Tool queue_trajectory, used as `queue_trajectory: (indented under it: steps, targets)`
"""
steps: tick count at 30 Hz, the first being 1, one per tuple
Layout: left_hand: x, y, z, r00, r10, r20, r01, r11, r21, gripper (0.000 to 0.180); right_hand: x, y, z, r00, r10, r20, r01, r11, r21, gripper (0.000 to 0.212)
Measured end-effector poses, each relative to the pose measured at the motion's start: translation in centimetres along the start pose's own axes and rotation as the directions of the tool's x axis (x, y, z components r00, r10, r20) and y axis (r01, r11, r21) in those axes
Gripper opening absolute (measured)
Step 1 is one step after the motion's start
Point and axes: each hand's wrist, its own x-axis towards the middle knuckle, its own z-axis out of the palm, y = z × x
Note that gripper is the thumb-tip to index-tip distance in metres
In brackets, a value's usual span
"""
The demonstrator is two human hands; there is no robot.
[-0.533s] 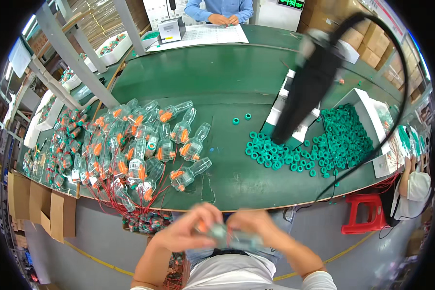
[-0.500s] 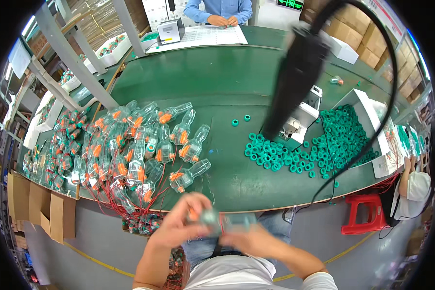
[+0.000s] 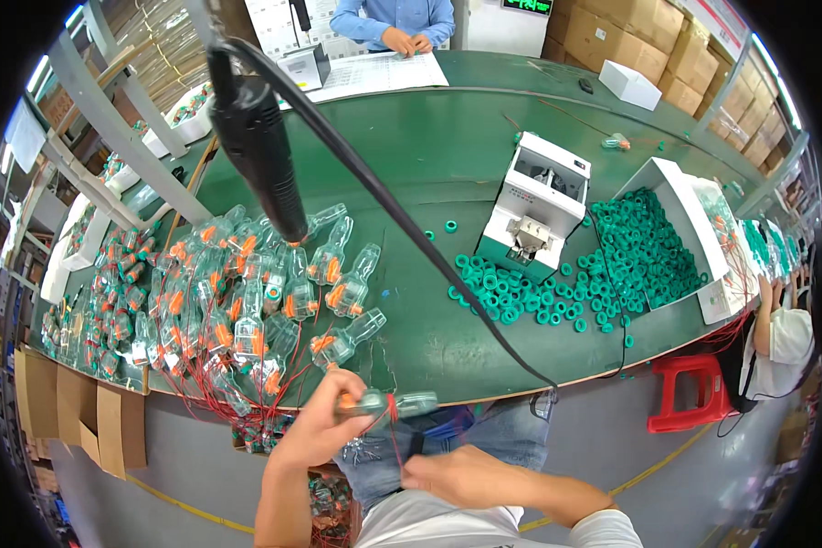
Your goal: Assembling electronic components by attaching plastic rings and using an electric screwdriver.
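My left hand [image 3: 315,429] is closed around the end of a clear bottle-shaped plastic housing [image 3: 416,404] with green and orange parts, held above my lap at the table's front edge. A red wire [image 3: 395,440] loops around its middle and runs down to my right hand [image 3: 470,475]. The fingers of that hand are pinched at the wire's lower end, apart from the housing. Many similar clear housings [image 3: 249,329] with orange inserts and red wires lie heaped just beyond my left hand.
A black electric screwdriver [image 3: 260,155] hangs over the heap, its cable crossing the view. Right of centre stand a white machine [image 3: 534,205], loose green rings [image 3: 511,292] and a white box [image 3: 694,219] of rings. A co-worker [image 3: 402,23] sits opposite; a red stool [image 3: 690,393] stands at right.
My right hand has come off the housing and moved down with the red wire. The hanging screwdriver has swung left from the machine to over the heap.
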Motion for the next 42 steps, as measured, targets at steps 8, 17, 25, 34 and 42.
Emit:
queue_trajectory:
  steps: [8,17,25,34,42]
  targets:
    - [-0.5,-0.7,-0.6,0.995,-0.040,-0.087,0.049,0.993,0.112,0.028,0.1,-1.1,-0.4,0.991,-0.103,-0.087,0.110,0.991,0.073,0.012]
    - [0.6,-0.5,0.3,0.849,0.171,0.500,-0.314,0.924,0.216,0.029,1.0,0.2,-2.4,0.976,-0.173,-0.135,0.181,0.982,0.049,0.012]
    - [3.0,-0.9,4.7,0.896,0.437,-0.082,-0.339,0.790,0.511,0.042,1.3,0.8,-2.0,0.960,0.041,-0.278,-0.088,0.983,-0.159,0.017]
    - [5.2,-2.6,5.1,0.979,-0.063,-0.192,-0.011,0.931,-0.365,0.049,0.0,0.8,-4.2,0.952,0.120,-0.282,-0.092,0.989,0.113,0.011]
    - [5.2,-3.2,7.3,0.981,-0.033,-0.192,-0.060,0.887,-0.458,0.063,2.8,3.7,1.7,0.574,0.548,-0.609,0.117,0.681,0.723,0.010]
